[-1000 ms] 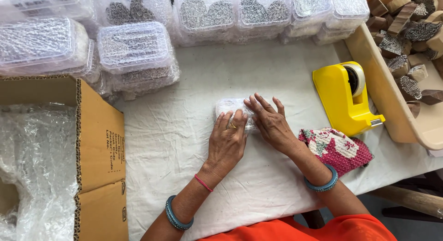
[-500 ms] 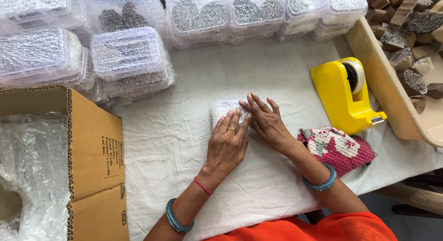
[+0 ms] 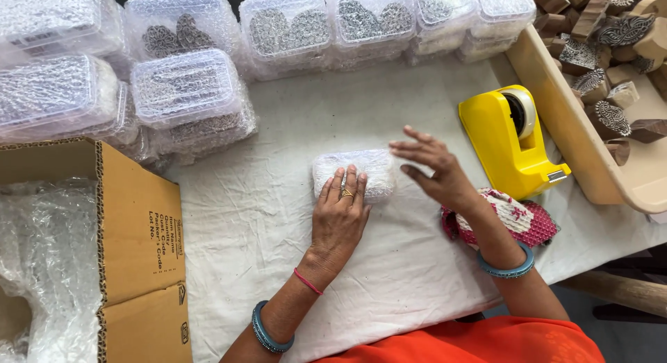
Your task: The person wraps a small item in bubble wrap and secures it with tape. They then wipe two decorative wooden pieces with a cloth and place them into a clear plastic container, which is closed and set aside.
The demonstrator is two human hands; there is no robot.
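At centre frame, a bubble-wrapped bundle, its contents hidden, is pressed flat by the left hand; the right hand is held spread, empty, beside it.

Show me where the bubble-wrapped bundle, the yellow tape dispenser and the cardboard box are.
bubble-wrapped bundle [image 3: 365,170], head view, bare right part.
yellow tape dispenser [image 3: 501,151], head view, yellow body.
cardboard box [image 3: 132,231], head view, open flap.

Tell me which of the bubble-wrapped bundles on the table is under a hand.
The small bundle lying alone on the white cloth; the left hand rests its fingers on it. The other bundles are boxes stacked along the far edge, untouched.
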